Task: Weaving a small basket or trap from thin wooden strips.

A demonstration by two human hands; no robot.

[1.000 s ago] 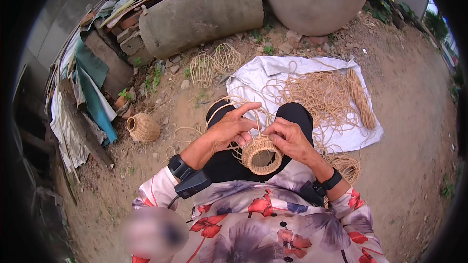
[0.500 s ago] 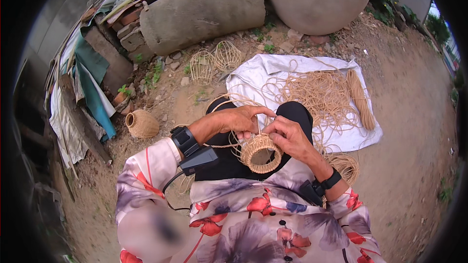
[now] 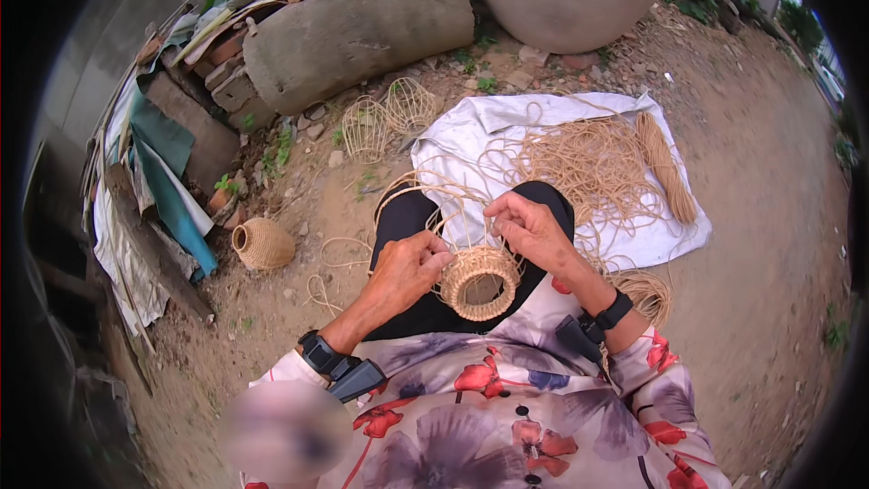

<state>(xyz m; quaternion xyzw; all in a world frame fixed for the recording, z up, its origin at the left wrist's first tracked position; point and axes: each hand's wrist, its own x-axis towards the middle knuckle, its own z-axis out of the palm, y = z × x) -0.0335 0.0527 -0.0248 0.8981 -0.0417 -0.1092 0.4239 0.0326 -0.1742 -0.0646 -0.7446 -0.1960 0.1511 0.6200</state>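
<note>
From the head camera, the small woven basket was a round, pale-tan piece with a thick coiled rim and a hollow middle, resting in the person's lap over dark trousers; loose cane strands arched up from it in loops toward the knees; its far side was covered by the fingers, and how the strands joined the rim was hard to make out, possibly threaded through the weave. The left hand lay against the basket's left edge, fingers curled and pinching the rim; the right hand hovered just above and to the right, fingers drawn together, nipping a thin strand; both wrists wore dark bands. A white sheet beyond the knees carried a heap of tangled cane; a finished basket lay on the dirt to the left.
</note>
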